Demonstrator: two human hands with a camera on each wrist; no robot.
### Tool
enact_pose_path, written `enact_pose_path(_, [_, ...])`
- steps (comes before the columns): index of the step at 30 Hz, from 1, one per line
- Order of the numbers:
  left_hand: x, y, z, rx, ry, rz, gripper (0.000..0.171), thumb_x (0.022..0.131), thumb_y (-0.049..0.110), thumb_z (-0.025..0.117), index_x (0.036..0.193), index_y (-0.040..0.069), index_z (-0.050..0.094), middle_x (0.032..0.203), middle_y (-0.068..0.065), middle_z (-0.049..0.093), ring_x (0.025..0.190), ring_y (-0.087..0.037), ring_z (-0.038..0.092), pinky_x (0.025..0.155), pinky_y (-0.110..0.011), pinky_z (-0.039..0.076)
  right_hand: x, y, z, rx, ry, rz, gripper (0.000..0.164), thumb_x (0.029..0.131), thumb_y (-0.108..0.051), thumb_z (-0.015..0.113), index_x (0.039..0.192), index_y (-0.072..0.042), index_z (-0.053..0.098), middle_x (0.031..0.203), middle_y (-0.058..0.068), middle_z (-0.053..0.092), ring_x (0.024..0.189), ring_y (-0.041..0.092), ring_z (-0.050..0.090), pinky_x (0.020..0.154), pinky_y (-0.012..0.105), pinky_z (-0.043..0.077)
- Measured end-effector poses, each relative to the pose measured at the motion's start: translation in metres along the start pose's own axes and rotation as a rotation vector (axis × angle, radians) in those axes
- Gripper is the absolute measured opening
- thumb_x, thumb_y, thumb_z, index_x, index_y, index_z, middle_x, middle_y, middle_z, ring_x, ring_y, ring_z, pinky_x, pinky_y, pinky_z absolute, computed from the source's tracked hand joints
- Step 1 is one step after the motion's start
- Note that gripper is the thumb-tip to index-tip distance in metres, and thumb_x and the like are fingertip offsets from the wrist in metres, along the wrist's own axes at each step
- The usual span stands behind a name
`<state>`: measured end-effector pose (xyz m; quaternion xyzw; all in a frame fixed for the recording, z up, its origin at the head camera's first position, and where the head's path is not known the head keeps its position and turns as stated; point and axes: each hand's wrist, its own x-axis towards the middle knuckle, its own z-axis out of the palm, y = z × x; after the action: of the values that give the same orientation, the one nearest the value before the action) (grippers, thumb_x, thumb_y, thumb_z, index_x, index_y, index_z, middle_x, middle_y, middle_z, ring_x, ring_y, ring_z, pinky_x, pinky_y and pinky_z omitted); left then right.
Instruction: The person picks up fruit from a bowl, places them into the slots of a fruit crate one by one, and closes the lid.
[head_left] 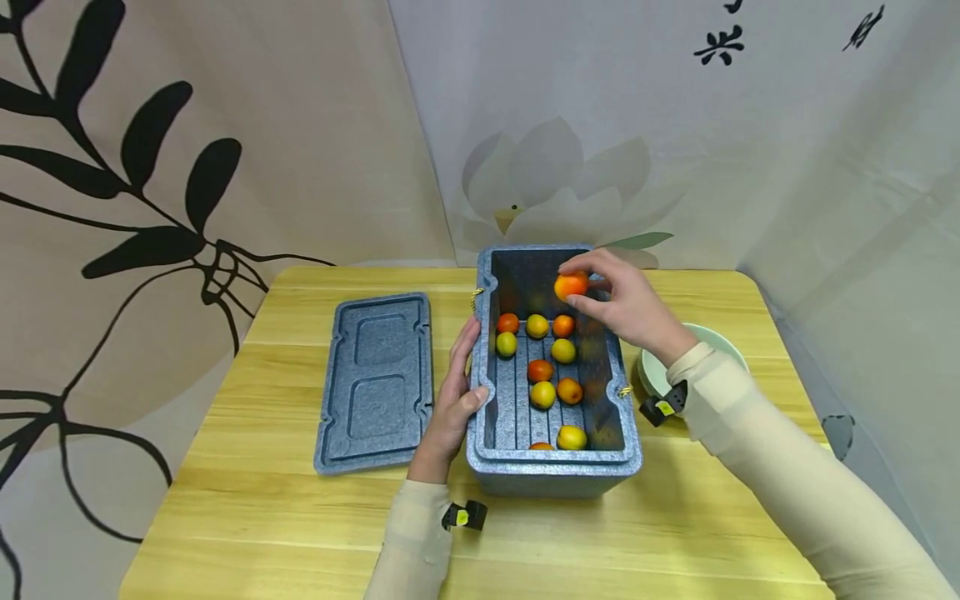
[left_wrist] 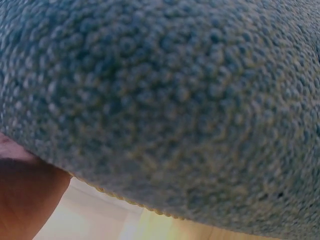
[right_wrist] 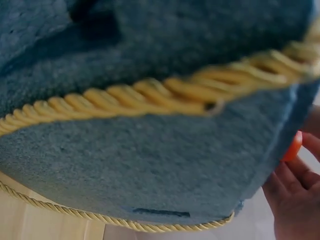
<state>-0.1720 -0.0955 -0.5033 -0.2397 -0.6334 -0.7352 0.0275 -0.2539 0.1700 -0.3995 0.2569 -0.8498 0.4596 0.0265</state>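
A speckled blue-grey foam box (head_left: 555, 482) stands lidless on the table. Several yellow and orange-red fruits lie on its ribbed floor, among them a yellow one (head_left: 572, 437) near the front wall. Over the box's far right part, my right hand (head_left: 618, 296) holds an orange-red round fruit (head_left: 572, 286) between thumb and fingers; the same fruit (right_wrist: 294, 147) peeks past the box edge in the right wrist view. My left hand (head_left: 453, 408) rests along the left outer side, fingers extended and thumb at the rim notch. Foam fills most of the left wrist view.
The box's lid (head_left: 378, 383) lies flat on the table, left of the box. A pale green bowl (head_left: 723, 340) sits to the right, partly behind my right forearm. Twisted yellow cord (right_wrist: 150, 95) runs along the box's outside. Printed curtains hang behind the wooden table (head_left: 262, 467).
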Motion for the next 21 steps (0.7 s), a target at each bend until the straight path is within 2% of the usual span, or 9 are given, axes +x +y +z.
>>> enact_pose_path(9, [-0.0002, -0.0007, -0.0008, -0.006, -0.004, 0.009, 0.084, 0.091, 0.043, 0.056, 0.158, 0.010, 0.019, 0.163, -0.005, 0.007, 0.148, -0.023, 0.002, 0.111, -0.062, 0.004, 0.0001, 0.0005, 0.0069, -0.067, -0.006, -0.022, 0.032, 0.093, -0.011, 0.068, 0.124, -0.006, 0.063, 0.126, 0.007, 0.056, 0.113, 0.026, 0.054, 0.099, 0.050, 0.043])
enact_pose_path(17, [-0.0003, 0.0003, 0.0000, 0.009, -0.005, 0.016, 0.083, 0.091, 0.043, 0.055, 0.158, 0.010, 0.019, 0.163, -0.004, 0.007, 0.148, -0.023, 0.002, 0.110, -0.063, 0.000, 0.0010, 0.0021, 0.0081, -0.054, -0.012, -0.002, 0.033, 0.093, -0.016, 0.068, 0.124, -0.005, 0.063, 0.126, 0.006, 0.056, 0.114, 0.026, 0.053, 0.099, 0.051, 0.042])
enact_pose_path(21, [0.0000, -0.0010, 0.0001, 0.010, -0.004, 0.023, 0.083, 0.091, 0.043, 0.055, 0.158, 0.009, 0.019, 0.163, -0.004, 0.008, 0.148, -0.023, 0.002, 0.110, -0.061, -0.001, 0.0021, 0.0035, 0.0092, -0.033, -0.016, -0.016, 0.033, 0.093, -0.013, 0.068, 0.125, -0.005, 0.062, 0.127, 0.006, 0.055, 0.116, 0.026, 0.053, 0.100, 0.049, 0.042])
